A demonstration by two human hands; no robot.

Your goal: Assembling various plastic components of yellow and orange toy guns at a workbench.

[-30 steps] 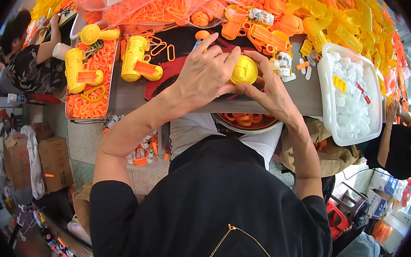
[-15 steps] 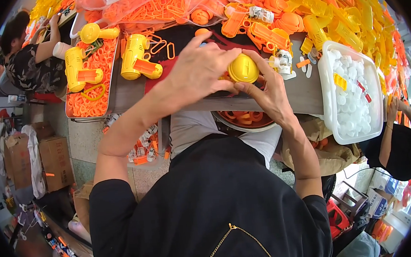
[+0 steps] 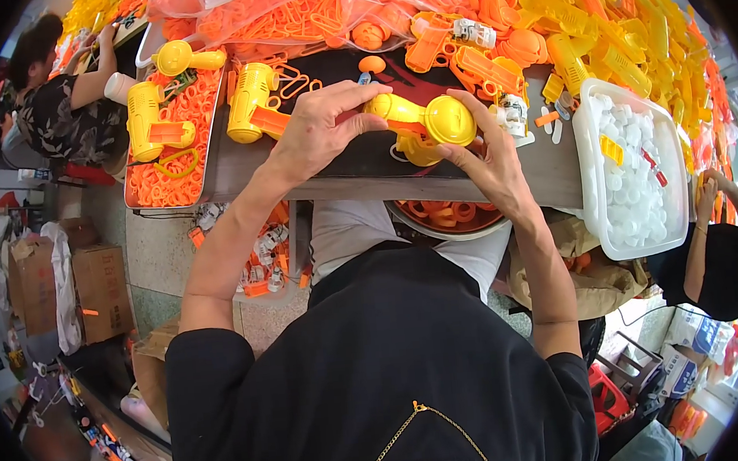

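Observation:
Between my hands, over the near edge of the table, is a yellow plastic toy with a round domed end (image 3: 450, 121) and an orange strip along its body. My right hand (image 3: 495, 155) grips the round end, thumb below and fingers behind. At the other end, my left hand (image 3: 318, 130) pinches the yellow tip between thumb and forefinger. A similar yellow-and-orange toy housing (image 3: 248, 103) lies left of my left hand. Just beyond the held toy rests a small orange-and-blue piece (image 3: 371, 64). Orange parts with a clear mechanism (image 3: 511, 111) lie right of my right hand.
At right stands a white bin (image 3: 594, 204) of whitish caps. A metal tray (image 3: 209, 178) of orange rings with yellow toys sits at left. Heaps of orange and yellow parts (image 3: 623, 46) line the far side. A basin (image 3: 447, 233) is below the table edge; other people work at both sides.
My left hand has drawn back left from the round end to the tip. The toy has turned, so its length now shows from the side.

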